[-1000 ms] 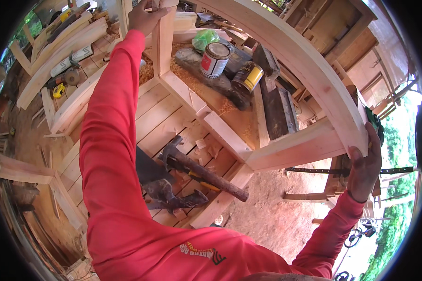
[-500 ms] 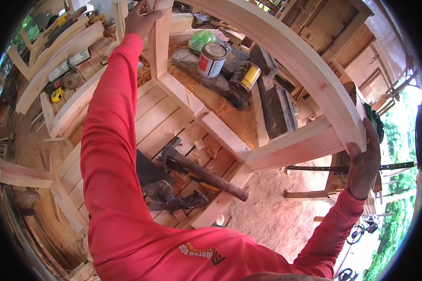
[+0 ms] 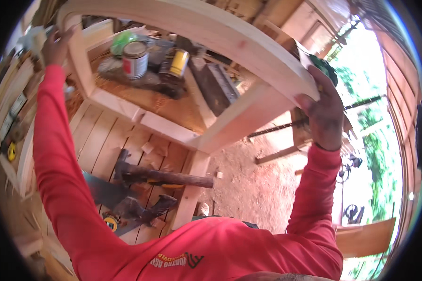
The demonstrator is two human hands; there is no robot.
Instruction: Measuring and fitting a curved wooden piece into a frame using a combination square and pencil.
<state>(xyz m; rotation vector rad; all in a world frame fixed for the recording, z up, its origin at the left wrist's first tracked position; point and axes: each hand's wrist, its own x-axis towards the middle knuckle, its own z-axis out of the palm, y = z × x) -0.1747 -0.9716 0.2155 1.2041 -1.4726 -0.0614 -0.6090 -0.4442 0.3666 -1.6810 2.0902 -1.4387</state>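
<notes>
A curved, pale wooden rail [image 3: 206, 25] arcs across the top of the view, part of a frame with a wooden post [image 3: 81, 58] at the left and a board [image 3: 248, 114] at the right. Around the rail's left corner, by the top of that post, my left hand [image 3: 56, 47] is closed, somewhat blurred. My right hand [image 3: 326, 112] grips the rail's right end, thumb on the near face and fingers over the far side. On the slatted wooden platform below lie a hammer [image 3: 169, 178], a handsaw [image 3: 101, 189] and a dark-handled tool [image 3: 147, 208].
Behind the frame's lower rail [image 3: 166, 131] stand a white-and-red paint can [image 3: 135, 61] and a yellow-and-black can [image 3: 176, 64]. A green plastic bag [image 3: 122, 43] lies beside them. A tape measure [image 3: 110, 223] rests near the saw. Curved wooden pieces [image 3: 14, 93] are stacked at left.
My view has turned to the right, so the cans, hammer and frame appear further left. Both hands still hold the rail's ends. A tape measure beside the saw has come into sight.
</notes>
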